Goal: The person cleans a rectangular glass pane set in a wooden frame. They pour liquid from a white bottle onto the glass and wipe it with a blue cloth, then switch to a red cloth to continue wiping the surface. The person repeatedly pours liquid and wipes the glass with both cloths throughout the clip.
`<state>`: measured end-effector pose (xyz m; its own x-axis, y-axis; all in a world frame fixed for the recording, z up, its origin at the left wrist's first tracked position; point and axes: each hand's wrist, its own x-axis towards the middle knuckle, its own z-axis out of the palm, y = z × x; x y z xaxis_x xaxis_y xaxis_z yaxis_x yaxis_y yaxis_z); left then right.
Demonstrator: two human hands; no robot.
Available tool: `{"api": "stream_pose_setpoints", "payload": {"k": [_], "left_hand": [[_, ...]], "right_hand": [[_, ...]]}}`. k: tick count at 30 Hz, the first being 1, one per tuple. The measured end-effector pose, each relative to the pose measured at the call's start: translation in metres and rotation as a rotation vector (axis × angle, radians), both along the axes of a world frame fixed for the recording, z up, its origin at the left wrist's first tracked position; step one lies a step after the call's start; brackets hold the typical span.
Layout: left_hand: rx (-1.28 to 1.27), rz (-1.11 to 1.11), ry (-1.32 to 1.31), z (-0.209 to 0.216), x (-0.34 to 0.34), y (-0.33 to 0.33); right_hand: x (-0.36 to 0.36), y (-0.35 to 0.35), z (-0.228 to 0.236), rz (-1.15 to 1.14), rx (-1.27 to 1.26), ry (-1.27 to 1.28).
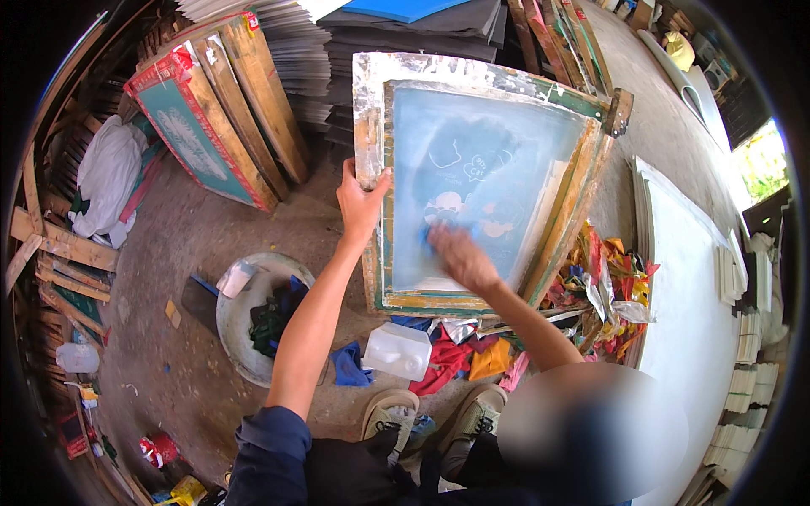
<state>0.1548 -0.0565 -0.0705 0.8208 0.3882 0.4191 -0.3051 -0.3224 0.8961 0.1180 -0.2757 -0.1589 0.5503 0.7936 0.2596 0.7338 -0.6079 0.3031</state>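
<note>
A screen printing frame [371,93] with a wooden, paint-stained border leans upright in front of me. Its blue-grey mesh [506,118] carries pale line drawings and a few light patches. My left hand [361,207] is closed round the frame's left edge, with the thumb on the front. Against the lower middle of the mesh, my right hand [462,260] presses a blue cloth [469,228]. Motion smears those fingers, and most of the cloth is hidden under them. More wooden frame edges show behind the right side of this frame.
Left of my left forearm stands a round tub [232,325] with dark cloth inside. A white plastic jug [398,351] lies among coloured rags [447,363] near my shoes. Other frames [245,101] lean at the back left. White sheets [688,278] are stacked at the right.
</note>
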Motion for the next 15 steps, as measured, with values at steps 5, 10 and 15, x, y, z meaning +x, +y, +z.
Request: {"api": "stream_pose_setpoints", "payload": {"k": [5,10,15], "left_hand": [[-0.006,0.001,0.056,0.0,-0.006,-0.002],[0.002,-0.001,0.043,0.004,-0.003,-0.002],[-0.007,0.001,0.013,0.001,-0.001,0.0]], "right_hand": [[0.045,-0.033,0.026,0.055,0.112,1.02],[0.079,-0.033,0.09,-0.341,0.467,-0.226],[0.006,-0.022,0.016,0.189,0.185,0.126]]}}
